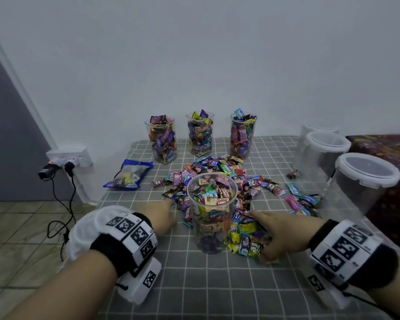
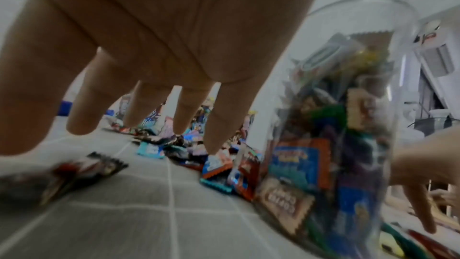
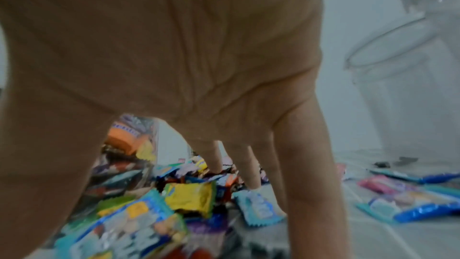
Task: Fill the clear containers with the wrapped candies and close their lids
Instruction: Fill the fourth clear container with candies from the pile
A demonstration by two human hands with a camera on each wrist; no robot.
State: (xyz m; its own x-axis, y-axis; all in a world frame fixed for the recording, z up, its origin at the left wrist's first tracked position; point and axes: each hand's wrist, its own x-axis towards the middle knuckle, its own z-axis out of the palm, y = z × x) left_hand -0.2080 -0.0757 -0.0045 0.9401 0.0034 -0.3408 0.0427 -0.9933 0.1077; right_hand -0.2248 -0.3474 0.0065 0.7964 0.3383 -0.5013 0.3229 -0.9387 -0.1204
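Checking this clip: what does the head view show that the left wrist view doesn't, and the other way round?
Head only: three filled containers at the wall, the blue bag, and the lidded empty containers on the right. Left wrist only: the palm side of the left hand, its fingers spread and holding nothing, and a dark candy beside the thumb. Both: the near container of candies, the loose candy pile, and the right hand.

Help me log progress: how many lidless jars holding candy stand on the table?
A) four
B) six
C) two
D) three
A: three filled jars stand along the wall and a fourth stands open between the hands; the jars at the right are lidded and empty.
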